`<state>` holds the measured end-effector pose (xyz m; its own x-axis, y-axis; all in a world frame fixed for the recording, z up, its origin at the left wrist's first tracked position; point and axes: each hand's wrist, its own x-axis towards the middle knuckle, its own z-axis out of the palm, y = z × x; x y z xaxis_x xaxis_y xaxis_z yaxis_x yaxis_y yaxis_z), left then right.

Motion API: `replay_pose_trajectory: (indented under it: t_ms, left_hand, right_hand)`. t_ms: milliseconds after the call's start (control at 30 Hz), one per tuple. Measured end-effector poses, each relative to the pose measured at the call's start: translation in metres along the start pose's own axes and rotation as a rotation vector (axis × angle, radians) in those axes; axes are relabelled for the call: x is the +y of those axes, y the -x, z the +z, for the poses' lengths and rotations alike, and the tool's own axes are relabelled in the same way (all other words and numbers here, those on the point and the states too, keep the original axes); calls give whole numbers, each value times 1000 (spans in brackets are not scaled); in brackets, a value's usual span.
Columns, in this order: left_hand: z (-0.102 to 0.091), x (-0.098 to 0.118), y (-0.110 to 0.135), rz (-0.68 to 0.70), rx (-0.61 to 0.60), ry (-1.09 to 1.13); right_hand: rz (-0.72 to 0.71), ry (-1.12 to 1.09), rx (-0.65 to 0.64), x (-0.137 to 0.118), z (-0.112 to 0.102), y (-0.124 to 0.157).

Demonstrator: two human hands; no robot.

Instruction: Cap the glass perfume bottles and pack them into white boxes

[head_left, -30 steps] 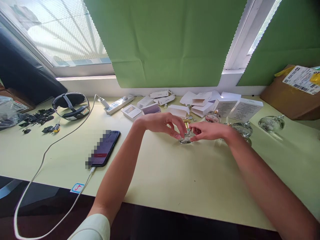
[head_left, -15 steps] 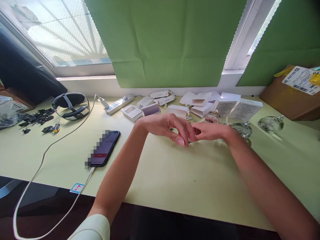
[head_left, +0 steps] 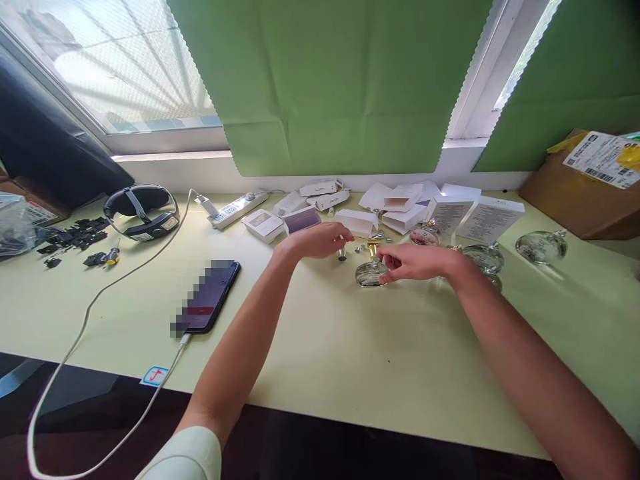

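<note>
A round clear glass perfume bottle (head_left: 369, 274) stands on the table, a small cap or collar at its neck. My right hand (head_left: 413, 261) is closed on its right side, thumb low and fingers at the neck. My left hand (head_left: 320, 241) hovers to the left with fingers loosely bent and apart, holding nothing that I can see; its thumb is hidden. Just under its fingertips stands a small dark and silver cylinder (head_left: 342, 255). Gold-coloured small parts (head_left: 373, 247) lie behind the bottle.
More glass bottles (head_left: 541, 248) stand to the right. White boxes (head_left: 356, 223) lie along the back, and upright printed cartons (head_left: 491, 219) stand behind the bottles. A phone (head_left: 213, 297) with a white cable (head_left: 90, 307), a headset (head_left: 143, 212) and a power strip (head_left: 240, 208) occupy the left.
My left hand has drawn back from the bottle, to the left and away from me, uncovering the bottle and small parts. My right hand has stayed at the bottle.
</note>
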<state>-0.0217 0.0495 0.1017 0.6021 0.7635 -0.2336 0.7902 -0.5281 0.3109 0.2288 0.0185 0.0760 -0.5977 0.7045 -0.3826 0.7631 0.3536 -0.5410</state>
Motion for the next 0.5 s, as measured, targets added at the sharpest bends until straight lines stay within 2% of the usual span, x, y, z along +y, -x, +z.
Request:
replay_pose_trajectory:
  t_ms: [100, 167, 300, 500]
  left_hand:
    - [14, 0, -11, -110, -97, -117]
    - [21, 1, -17, -136, -133, -137]
    - [28, 0, -24, -105, -181, -135]
    - [27, -7, -23, -38, -195, -97]
  right_hand:
    - [-11, -2, 0, -1, 0, 0]
    - [-15, -11, 2, -1, 0, 0]
    - [-17, -24, 4, 1, 0, -1]
    - [-33, -24, 20, 1, 0, -2]
